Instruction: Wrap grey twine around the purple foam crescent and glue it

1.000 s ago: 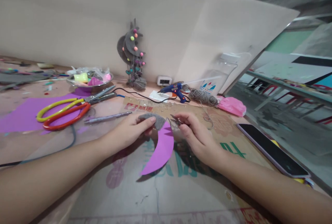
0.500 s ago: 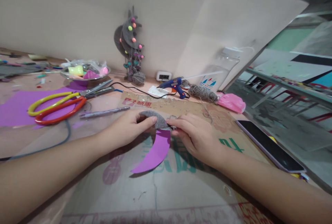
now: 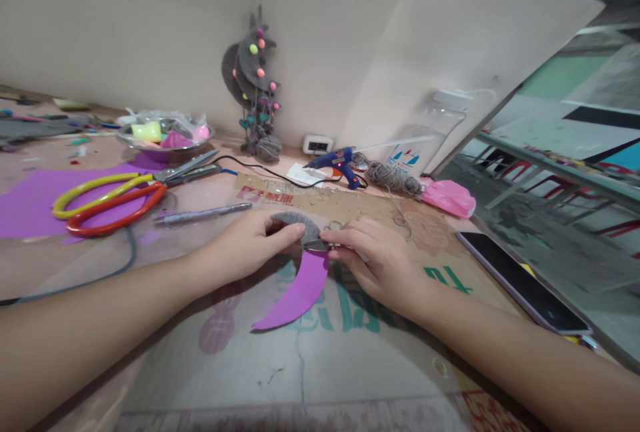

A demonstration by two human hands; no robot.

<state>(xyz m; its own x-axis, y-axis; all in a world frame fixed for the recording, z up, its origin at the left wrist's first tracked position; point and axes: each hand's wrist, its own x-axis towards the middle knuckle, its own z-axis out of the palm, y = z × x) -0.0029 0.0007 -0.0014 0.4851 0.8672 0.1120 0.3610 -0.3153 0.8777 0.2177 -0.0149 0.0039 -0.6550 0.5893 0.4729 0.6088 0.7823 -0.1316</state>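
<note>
The left hand [image 3: 250,240] pinches the crescent [image 3: 299,292] over the cardboard [image 3: 370,205]; grey yarn [image 3: 301,220] covers its upper part, its lower part is bare purple. The right hand [image 3: 383,259] grips a small metal tool [image 3: 316,245] at the yarn's edge.

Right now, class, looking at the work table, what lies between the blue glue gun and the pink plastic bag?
A bundle of grey yarn lies between the blue glue gun and the pink plastic bag, seen in the head view.
</note>
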